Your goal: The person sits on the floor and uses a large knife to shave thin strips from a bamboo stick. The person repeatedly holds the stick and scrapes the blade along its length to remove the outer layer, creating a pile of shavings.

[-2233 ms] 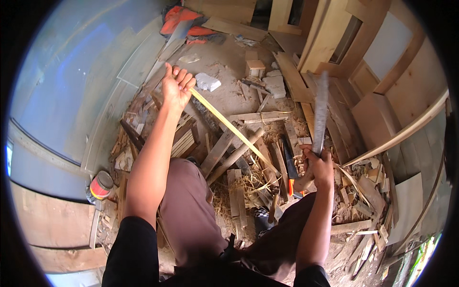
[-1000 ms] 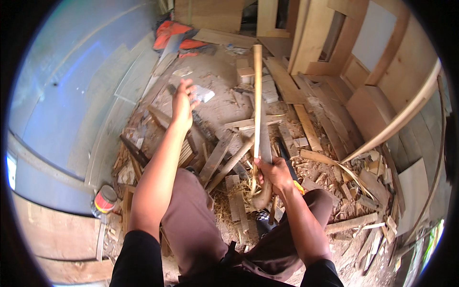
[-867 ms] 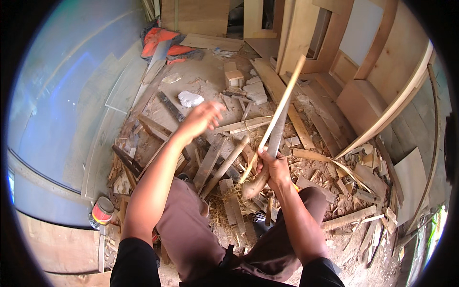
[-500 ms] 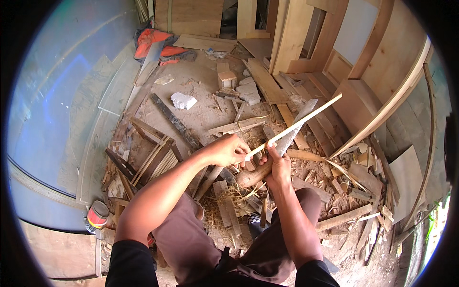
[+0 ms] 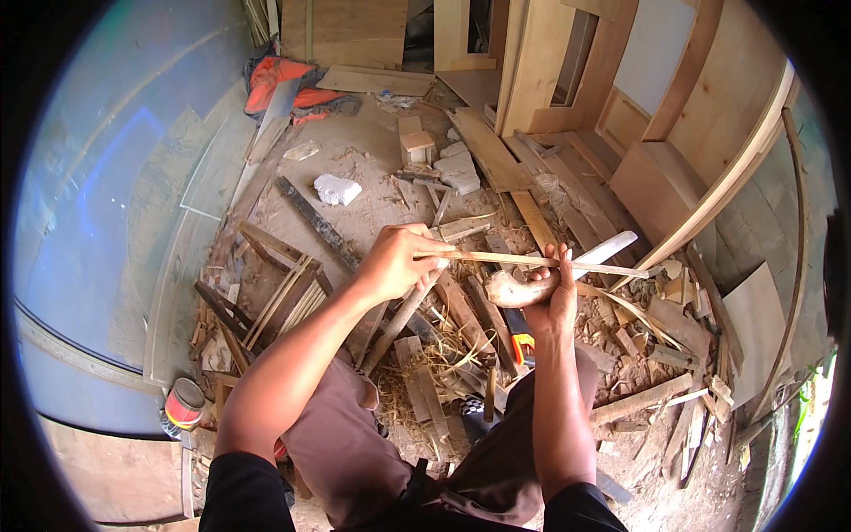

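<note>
My left hand [image 5: 399,262] pinches one end of a thin wooden strip [image 5: 496,258]. The strip reaches rightward across my right hand [image 5: 558,301], whose fingers touch it near its middle. That same hand is closed round a machete, its thick, curved wooden handle [image 5: 510,290] pointing left and its pale blade [image 5: 610,250] pointing up and right. The strip's far end passes just below the blade's tip. Both things are held above wood scraps, in front of my knees. Part of the handle is hidden by my fingers.
Offcuts and shavings [image 5: 425,381] litter the floor between my feet, with an orange-and-black object [image 5: 523,348] among them. A slatted wooden frame [image 5: 288,297] lies left. A red can [image 5: 184,403] stands by the blue wall. Wooden panels [image 5: 660,191] lean at right.
The strip has swung from slanting upward to nearly level, its far end now lower. My right hand and the machete have shifted right and turned flatter; my left hand has moved slightly up and left.
</note>
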A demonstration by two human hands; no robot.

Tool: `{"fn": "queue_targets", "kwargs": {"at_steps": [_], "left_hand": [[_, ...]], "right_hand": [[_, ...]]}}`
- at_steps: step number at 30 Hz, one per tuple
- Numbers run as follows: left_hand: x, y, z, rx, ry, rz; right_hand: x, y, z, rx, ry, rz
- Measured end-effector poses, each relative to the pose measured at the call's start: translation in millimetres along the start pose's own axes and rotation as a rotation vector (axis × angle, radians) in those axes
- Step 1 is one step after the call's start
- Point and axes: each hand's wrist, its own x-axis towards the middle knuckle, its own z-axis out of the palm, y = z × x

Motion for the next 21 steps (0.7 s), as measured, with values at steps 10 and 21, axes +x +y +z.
{"fn": "queue_targets", "kwargs": {"at_steps": [10, 21], "left_hand": [[-4.7, -2.4, -25.5, 0.148, 0.074, 0.162], [-56.1, 20.8, -43.9, -0.299, 0.711, 0.432]], "right_hand": [[-1.3, 4.4, 4.0, -0.227, 0.057, 0.097], [-26.7, 67.0, -30.7, -0.392, 0.33, 0.547]]}}
